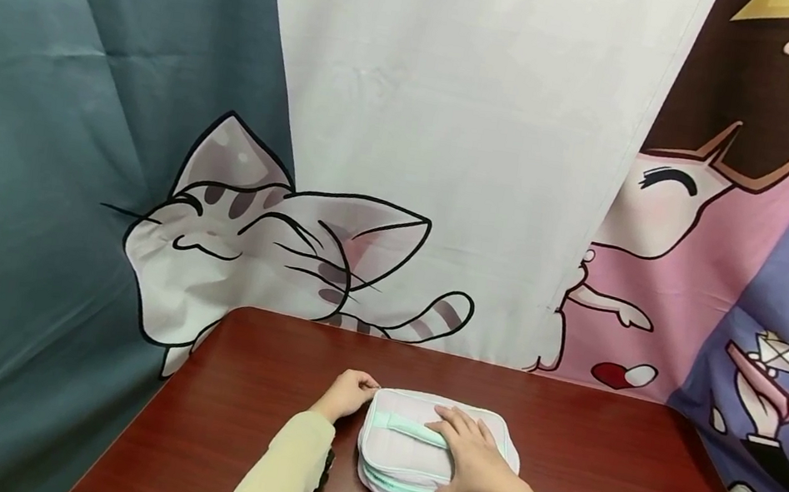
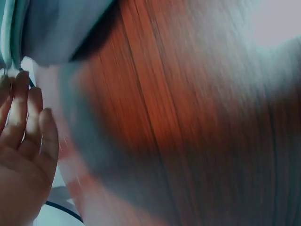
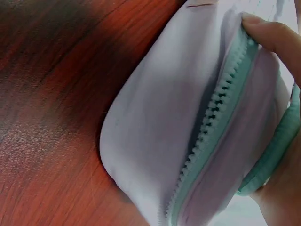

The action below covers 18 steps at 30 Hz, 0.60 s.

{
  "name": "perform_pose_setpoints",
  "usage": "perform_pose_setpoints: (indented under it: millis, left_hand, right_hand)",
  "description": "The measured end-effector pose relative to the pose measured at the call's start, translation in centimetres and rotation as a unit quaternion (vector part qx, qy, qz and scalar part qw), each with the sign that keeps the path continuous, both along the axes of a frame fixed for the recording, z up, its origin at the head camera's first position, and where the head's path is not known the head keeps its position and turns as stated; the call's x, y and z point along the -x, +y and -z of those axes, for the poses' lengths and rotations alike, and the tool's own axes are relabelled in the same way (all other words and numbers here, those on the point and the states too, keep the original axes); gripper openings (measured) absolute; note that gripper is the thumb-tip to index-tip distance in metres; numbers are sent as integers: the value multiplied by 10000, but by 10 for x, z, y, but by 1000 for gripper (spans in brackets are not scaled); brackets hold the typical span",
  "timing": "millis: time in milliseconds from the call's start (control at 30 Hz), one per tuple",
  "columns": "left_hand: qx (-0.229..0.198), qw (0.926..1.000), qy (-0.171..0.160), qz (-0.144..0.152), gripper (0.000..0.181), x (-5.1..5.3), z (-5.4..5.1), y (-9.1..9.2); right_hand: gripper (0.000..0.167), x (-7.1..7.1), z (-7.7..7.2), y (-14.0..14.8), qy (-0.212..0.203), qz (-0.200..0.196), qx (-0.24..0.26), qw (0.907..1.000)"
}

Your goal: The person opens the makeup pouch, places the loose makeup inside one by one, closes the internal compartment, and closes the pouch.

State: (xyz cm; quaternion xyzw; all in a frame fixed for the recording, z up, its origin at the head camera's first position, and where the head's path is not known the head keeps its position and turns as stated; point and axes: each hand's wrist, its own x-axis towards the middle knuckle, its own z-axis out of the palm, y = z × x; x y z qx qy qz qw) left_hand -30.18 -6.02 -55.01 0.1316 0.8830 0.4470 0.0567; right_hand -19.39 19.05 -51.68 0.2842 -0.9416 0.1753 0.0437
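Note:
A pale pinkish-white zippered pouch [image 1: 404,449] lies on the table, with a mint carry handle [image 1: 414,429] on top and a mint zipper [image 3: 221,108] round its side. At its far left corner my left hand [image 1: 347,395] pinches something small, apparently the zipper pull. The left wrist view shows those fingers [image 2: 33,127] reaching to the pouch's edge; the thumb is hidden. My right hand [image 1: 477,464] grips the pouch from the right, fingers spread over the top and handle. Its thumb [image 3: 273,35] presses beside the zipper on the near side. Whether the zipper teeth are joined is unclear.
The reddish-brown wooden table [image 1: 605,469] extends to both sides of the pouch. Behind it hangs a printed curtain [image 1: 472,122] with a cartoon cat and figures, close to the table's far edge.

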Motion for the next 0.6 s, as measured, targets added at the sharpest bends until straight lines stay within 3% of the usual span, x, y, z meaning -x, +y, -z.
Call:
perform_pose_setpoints:
  millis: [133, 233, 600]
  left_hand:
    - [-124, 9989, 68, -457, 8, -2, -2, 6]
    - [-194, 9978, 122, -629, 7, -2, -5, 7]
    - [-298, 9975, 234, -591, 6, -6, -9, -7]
  right_hand:
    - [85, 5, 3, 0, 143, 147, -63, 9998]
    - [83, 11, 2, -2, 119, 258, -61, 9996]
    - [82, 31, 0, -3, -9, 629, -64, 9980]
